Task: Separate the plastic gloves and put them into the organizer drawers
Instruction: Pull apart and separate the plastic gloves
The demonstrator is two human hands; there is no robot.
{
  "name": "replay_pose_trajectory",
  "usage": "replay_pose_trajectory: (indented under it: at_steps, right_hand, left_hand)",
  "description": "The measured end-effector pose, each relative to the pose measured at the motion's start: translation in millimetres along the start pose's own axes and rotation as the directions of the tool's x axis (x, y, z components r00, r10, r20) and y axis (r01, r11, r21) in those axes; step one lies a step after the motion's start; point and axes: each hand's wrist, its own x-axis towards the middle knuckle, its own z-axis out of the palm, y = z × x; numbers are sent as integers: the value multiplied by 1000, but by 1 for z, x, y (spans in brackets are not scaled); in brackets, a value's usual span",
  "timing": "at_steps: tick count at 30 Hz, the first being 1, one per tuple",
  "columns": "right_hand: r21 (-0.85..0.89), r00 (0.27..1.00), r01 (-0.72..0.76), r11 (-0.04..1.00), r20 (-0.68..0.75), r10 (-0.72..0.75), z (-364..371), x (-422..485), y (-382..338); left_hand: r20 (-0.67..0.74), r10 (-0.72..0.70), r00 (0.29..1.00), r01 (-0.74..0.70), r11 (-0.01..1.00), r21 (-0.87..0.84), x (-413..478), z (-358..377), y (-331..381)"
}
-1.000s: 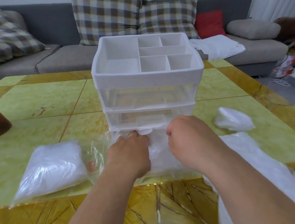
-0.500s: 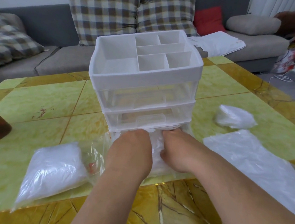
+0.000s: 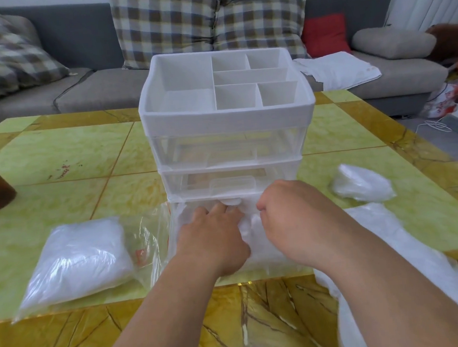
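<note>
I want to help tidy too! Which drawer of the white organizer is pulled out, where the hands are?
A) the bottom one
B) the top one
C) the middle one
A: the bottom drawer sticks out toward the person, with the left hand and right hand on the plastic gloves in it; the top drawer and middle drawer sit closed.

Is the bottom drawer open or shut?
Open. The bottom drawer sticks out from the organizer, with the left hand and right hand on plastic gloves inside it.
</note>
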Motion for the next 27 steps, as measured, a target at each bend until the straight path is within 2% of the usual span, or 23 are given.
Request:
replay_pose_trajectory:
  at_steps: [3, 6, 10, 14, 17, 21, 25, 27]
  right_hand:
    - [0, 989, -15, 1000, 146, 15, 12, 5, -2]
    - [78, 982, -46, 996, 184, 31, 30, 15, 0]
    - [110, 971, -107, 988, 226, 80, 42, 25, 0]
    - [125, 971, -73, 989, 236, 41, 50, 32, 5]
    - [125, 971, -66, 990, 236, 35, 47, 29, 8]
    - [155, 982, 1, 988, 188, -31, 32, 20, 9]
    - [110, 974, 23, 994, 222, -48, 5, 3, 16]
    - [100, 983, 28, 995, 180, -46, -10, -5, 16]
  left_hand:
    - [42, -17, 999, 19, 999, -41, -1, -1, 0]
    - [63, -23, 998, 28, 997, -74, -1, -2, -1]
    - [19, 33, 999, -33, 999, -9, -2, -6, 0]
    - [-90, -12, 996, 6, 998, -63, -10, -17, -1]
    - [-194, -79, 978, 83, 996, 14, -18, -19, -3]
    - [-127, -146, 981, 153, 987, 51, -15, -10, -9]
    - [-167, -149, 975, 157, 987, 39, -6, -4, -14]
    - [-190, -145, 971, 155, 987, 37, -5, -2, -15]
